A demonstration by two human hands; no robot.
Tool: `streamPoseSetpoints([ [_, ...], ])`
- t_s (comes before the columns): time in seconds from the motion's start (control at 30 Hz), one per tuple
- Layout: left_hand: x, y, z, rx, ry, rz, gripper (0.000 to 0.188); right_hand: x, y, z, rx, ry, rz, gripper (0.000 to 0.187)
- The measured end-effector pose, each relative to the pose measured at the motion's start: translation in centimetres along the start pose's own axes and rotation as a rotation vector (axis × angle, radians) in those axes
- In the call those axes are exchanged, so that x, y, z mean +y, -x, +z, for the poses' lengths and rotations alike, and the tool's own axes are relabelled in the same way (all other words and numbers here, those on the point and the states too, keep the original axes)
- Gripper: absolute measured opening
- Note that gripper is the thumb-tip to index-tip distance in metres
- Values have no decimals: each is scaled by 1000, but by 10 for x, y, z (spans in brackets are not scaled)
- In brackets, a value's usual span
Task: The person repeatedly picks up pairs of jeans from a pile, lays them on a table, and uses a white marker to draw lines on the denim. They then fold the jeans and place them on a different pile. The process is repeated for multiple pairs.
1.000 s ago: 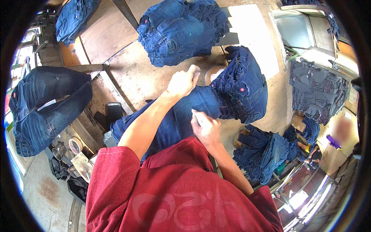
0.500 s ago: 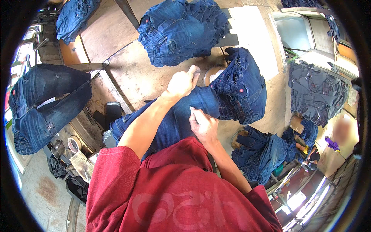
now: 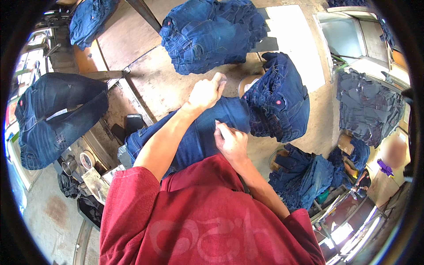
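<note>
A blue jeans leg (image 3: 201,126) lies stretched nearly flat in front of my body, running from lower left to upper right. Over its far edge my left hand (image 3: 206,92) is closed, and a small greyish thing shows at its fingertips, too small to name. My right hand (image 3: 232,142) is also closed and rests against the denim nearer to me; whatever its fingers may hold is hidden. Just right of the leg's end hangs a bunched pair of dark blue jeans (image 3: 282,99) with a small red mark.
A thick pile of jeans (image 3: 212,37) lies at the far side. Dark jeans (image 3: 59,119) are draped at left, beside a tape roll (image 3: 87,160). At right are more jeans (image 3: 302,174), a dark grey garment stack (image 3: 369,104) and another person (image 3: 364,181).
Both closed hands have shifted slightly left relative to the denim. The whole view has moved a little, so the surroundings sit farther right.
</note>
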State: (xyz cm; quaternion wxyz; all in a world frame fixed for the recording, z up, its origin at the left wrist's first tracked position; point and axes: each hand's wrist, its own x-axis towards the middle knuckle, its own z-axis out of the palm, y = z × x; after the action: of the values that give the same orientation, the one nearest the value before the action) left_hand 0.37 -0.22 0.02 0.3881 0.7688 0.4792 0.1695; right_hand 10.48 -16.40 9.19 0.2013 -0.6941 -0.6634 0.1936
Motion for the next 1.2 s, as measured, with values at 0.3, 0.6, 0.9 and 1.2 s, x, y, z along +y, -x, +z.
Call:
streamPoseSetpoints([
  [0.3, 15, 0, -12, -89, -141, -29, 31, 21, -11, -30, -68, -889, 497, 17],
  [0.6, -18, 134, -176, -452, -296, -210, 140, 6, 33, -52, 63, -850, 579, 18],
  [0.9, -98, 160, -181, -527, 127, -22, 35, -134, 38, 28, 1, -322, 57, 20],
  [1.2, -107, 147, -185, -450, 271, 125, 28, -167, 14, 76, 7, -10, 30, 7],
])
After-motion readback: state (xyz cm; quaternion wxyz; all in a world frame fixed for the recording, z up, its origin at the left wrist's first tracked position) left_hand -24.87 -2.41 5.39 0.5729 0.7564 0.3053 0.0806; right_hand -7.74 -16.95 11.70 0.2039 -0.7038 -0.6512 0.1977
